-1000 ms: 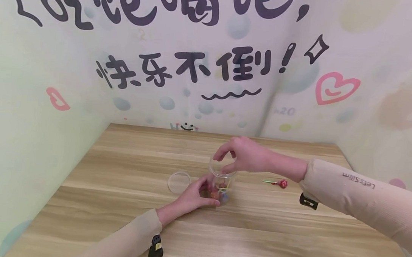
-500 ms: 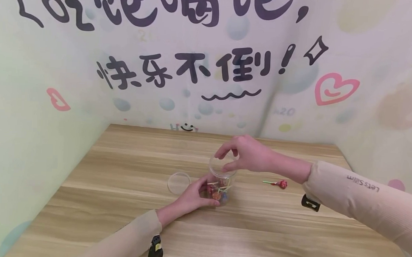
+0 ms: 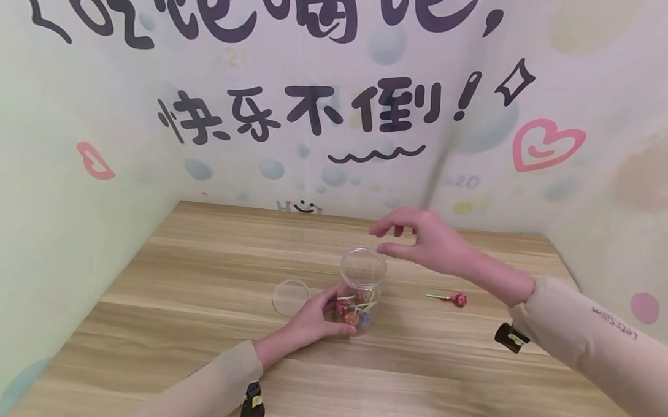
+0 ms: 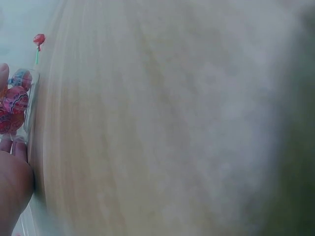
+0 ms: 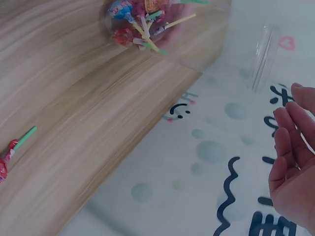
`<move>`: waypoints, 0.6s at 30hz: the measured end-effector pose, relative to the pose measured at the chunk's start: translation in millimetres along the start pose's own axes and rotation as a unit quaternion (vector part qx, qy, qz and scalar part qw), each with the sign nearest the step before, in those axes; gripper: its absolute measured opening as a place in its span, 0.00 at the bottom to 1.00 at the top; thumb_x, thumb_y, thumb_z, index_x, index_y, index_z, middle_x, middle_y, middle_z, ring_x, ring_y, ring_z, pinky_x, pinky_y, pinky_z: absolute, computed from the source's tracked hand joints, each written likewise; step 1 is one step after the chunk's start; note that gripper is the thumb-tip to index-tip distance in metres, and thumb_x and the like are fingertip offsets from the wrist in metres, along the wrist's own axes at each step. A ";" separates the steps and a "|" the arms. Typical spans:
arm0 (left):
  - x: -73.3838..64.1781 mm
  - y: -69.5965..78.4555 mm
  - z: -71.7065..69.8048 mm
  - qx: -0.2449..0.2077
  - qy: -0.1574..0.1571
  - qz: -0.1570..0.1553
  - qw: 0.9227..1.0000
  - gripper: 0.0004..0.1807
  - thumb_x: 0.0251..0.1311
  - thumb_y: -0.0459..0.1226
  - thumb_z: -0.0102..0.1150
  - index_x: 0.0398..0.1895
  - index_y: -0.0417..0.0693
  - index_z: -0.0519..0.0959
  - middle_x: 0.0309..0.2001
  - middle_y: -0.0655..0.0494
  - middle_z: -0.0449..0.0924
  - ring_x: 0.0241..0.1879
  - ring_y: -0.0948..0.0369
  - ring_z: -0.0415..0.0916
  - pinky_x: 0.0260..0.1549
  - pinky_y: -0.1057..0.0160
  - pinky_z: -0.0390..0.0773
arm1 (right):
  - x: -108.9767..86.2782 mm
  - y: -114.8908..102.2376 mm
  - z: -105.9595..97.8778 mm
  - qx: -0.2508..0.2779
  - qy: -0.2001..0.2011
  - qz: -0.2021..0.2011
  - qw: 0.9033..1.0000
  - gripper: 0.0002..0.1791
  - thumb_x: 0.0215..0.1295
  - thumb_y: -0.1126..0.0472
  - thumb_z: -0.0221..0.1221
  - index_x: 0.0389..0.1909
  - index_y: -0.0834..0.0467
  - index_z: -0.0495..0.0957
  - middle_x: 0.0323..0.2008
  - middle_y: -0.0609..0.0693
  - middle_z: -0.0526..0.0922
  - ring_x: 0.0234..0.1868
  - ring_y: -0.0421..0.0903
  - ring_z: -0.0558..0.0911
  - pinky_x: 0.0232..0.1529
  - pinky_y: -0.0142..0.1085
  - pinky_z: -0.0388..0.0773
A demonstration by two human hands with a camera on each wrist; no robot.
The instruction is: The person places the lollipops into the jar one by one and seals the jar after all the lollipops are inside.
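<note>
A clear plastic jar (image 3: pixel 363 277) stands upright on the table with its mouth uncovered. Several wrapped lollipops (image 3: pixel 355 310) lie jumbled in its bottom, their sticks pointing various ways. My left hand (image 3: pixel 310 321) grips the jar low on its left side, fingers behind and thumb in front. In the left wrist view, that hand (image 4: pixel 12 182) is at the left edge beside the wrapped candy heads (image 4: pixel 15 103). Above and right of the jar's rim, my right hand (image 3: pixel 427 239) hovers with nothing in it. The right wrist view shows its fingers (image 5: pixel 290 132) loosely bent.
One red-wrapped lollipop (image 3: pixel 456 299) with a green stick lies on the wooden table (image 3: pixel 417 371), right of the jar. A round clear lid (image 3: pixel 290 297) rests left of the jar. Behind the table rises a printed wall (image 3: pixel 262 59) with large dark lettering.
My right hand has risen out of the jar's mouth and moved right. Inside the jar, the lollipops have settled with more sticks showing. My left hand keeps its hold.
</note>
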State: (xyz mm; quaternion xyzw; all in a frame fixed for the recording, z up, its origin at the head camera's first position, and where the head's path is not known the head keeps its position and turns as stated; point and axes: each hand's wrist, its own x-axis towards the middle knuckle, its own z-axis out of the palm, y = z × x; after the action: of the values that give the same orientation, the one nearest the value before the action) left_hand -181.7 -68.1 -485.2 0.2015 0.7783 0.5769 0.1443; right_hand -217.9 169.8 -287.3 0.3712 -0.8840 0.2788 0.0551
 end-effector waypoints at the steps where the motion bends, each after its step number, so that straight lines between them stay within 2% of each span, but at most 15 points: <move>1: -0.1 0.1 0.2 -0.001 0.001 0.000 1.000 0.46 0.51 0.40 0.75 0.73 0.50 0.62 0.68 0.47 0.71 0.67 0.49 0.71 0.69 0.47 0.69 | -2.7 2.8 -1.3 0.001 0.009 0.006 1.000 0.16 0.57 0.58 0.71 0.47 0.51 0.85 0.44 0.42 0.88 0.40 0.37 0.78 0.39 0.32 0.75; 10: 0.5 -2.2 1.6 0.010 0.006 0.000 1.000 0.47 0.49 0.41 0.76 0.73 0.49 0.63 0.68 0.48 0.72 0.66 0.49 0.72 0.68 0.48 0.70 | -29.1 27.9 -6.0 0.012 0.069 0.045 0.997 0.17 0.58 0.59 0.70 0.50 0.49 0.83 0.45 0.44 0.88 0.42 0.34 0.77 0.38 0.30 0.72; 18: 0.9 -2.9 1.6 0.000 0.010 0.006 1.000 0.45 0.49 0.38 0.76 0.72 0.48 0.64 0.68 0.46 0.71 0.66 0.48 0.72 0.69 0.49 0.70 | -61.4 55.0 4.5 0.017 0.119 0.083 0.989 0.18 0.60 0.59 0.69 0.52 0.49 0.82 0.46 0.46 0.87 0.43 0.29 0.75 0.41 0.26 0.69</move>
State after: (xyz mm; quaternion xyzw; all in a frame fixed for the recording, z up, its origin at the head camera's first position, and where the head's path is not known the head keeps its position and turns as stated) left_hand -182.2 -67.1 -488.5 0.2003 0.7787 0.5795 0.1333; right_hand -211.1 237.1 -334.7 0.2618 -0.8939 0.3396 0.1308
